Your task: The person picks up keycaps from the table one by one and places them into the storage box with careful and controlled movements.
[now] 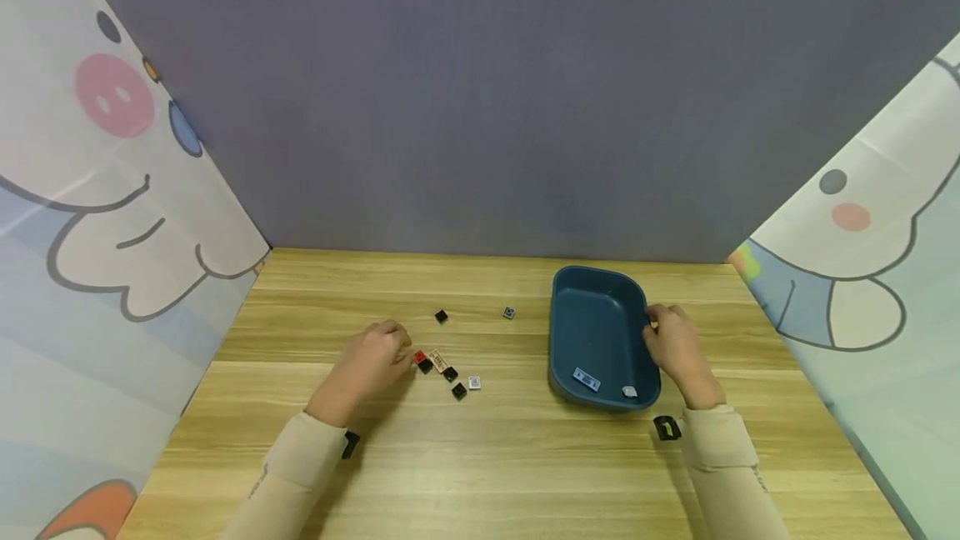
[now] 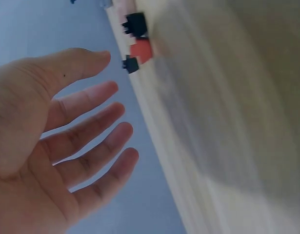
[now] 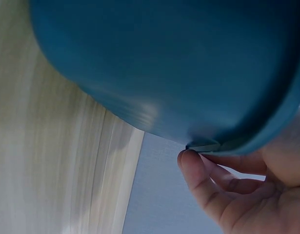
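Note:
My left hand (image 1: 375, 361) hovers just left of a small red toy brick (image 1: 420, 357). In the left wrist view its fingers are spread and hold nothing, with the red brick and black studded bricks (image 2: 136, 24) beyond the fingertips. Close to the red brick are a black brick (image 1: 426, 366) and a tan printed piece (image 1: 438, 360). My right hand (image 1: 675, 348) grips the right rim of a dark blue plastic basin (image 1: 552, 340). Inside the basin lie a light blue printed piece (image 1: 587, 379) and a small white piece (image 1: 629, 392).
More small pieces lie on the wooden table (image 1: 480, 473): black bricks (image 1: 459, 391), a white tile (image 1: 474, 382), a grey tile (image 1: 509, 312) and a black brick farther back (image 1: 441, 317). A grey wall (image 1: 480, 107) rises behind; cartoon-printed sheets (image 1: 112, 215) flank both sides.

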